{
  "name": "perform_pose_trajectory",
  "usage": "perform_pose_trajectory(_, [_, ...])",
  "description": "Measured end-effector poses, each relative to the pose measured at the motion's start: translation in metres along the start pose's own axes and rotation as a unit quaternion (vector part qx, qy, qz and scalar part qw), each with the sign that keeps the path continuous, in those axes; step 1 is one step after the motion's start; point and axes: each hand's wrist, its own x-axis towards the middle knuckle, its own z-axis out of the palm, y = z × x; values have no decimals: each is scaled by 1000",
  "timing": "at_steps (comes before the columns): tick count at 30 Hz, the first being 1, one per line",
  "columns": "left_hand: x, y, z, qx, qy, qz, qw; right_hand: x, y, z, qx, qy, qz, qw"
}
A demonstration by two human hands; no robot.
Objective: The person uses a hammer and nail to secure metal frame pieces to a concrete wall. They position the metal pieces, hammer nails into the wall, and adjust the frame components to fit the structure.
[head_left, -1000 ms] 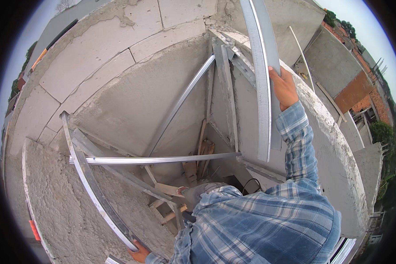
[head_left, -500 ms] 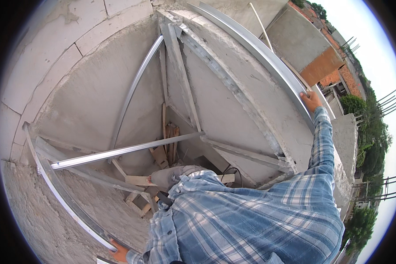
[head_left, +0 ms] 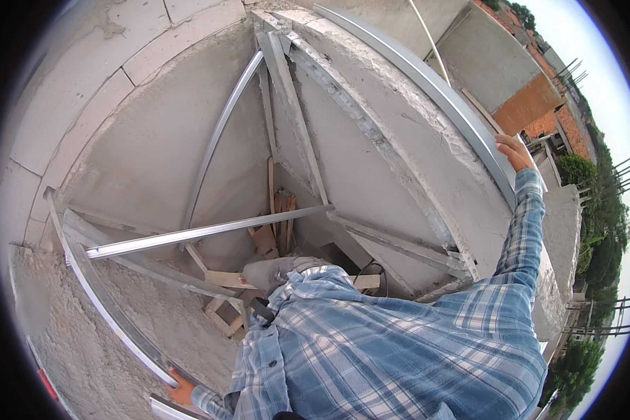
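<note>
My left hand point(head_left: 181, 390) is at the lower left, its fingers closed on the near end of a long curved-looking metal channel point(head_left: 112, 308) that lies along the rough wall edge. At the right, my right arm is stretched out. My right hand point(head_left: 515, 152) has its fingers on the edge of a second long metal channel point(head_left: 434, 84), which runs along the top of the right wall; its palm side is hidden. A shiny metal beam point(head_left: 210, 229) spans the gap between the walls, and another slim one point(head_left: 224, 129) leans up to the far corner.
Grey metal braces point(head_left: 290, 105) meet at the far corner. Scrap wood point(head_left: 280, 217) lies deep in the pit below me. Pale blocks point(head_left: 70, 91) top the left wall. A short metal piece point(head_left: 171, 408) sits near my left hand. Rooftops and trees point(head_left: 577, 371) stand beyond the right wall.
The view has shifted slightly, so the scene sits further right. My right hand has moved a little along the channel, its fingers straighter, and that channel looks slightly turned. My left hand stays at its channel's end.
</note>
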Motion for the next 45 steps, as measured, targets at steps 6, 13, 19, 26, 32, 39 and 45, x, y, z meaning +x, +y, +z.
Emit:
perform_pose_trajectory(6, [8, -13, 7, -29, -1, 37, 999, 52, -102, 79, -219, 41, -2, 975])
perform_pose_trajectory(13, [-5, 3, -3, -55, 22, 45, 997, 34, -49, 57, -170, 37, -38, 984])
perform_pose_trajectory(19, [-18, 18, -38, -86, -27, -72, 993, 52, -151, 94, -164, 165, -263, 936])
perform_pose_trajectory(26, [-17, 31, -59, -162, -101, -97, 977, -104, -509, 297, 129, -128, -666, 724])
perform_pose_trajectory(32, [-67, 1, -42, -89, -58, -56, 993, -505, -609, 370, 184, -392, -897, 89])
perform_pose_trajectory(39, [-78, 6, -24, -171, -103, -118, 973, -726, -502, 474, -81, -228, -955, -172])
perform_pose_trajectory(45, [-62, 3, -45, -206, -8, -48, 977, -765, -443, 514, -101, -226, -955, -163])
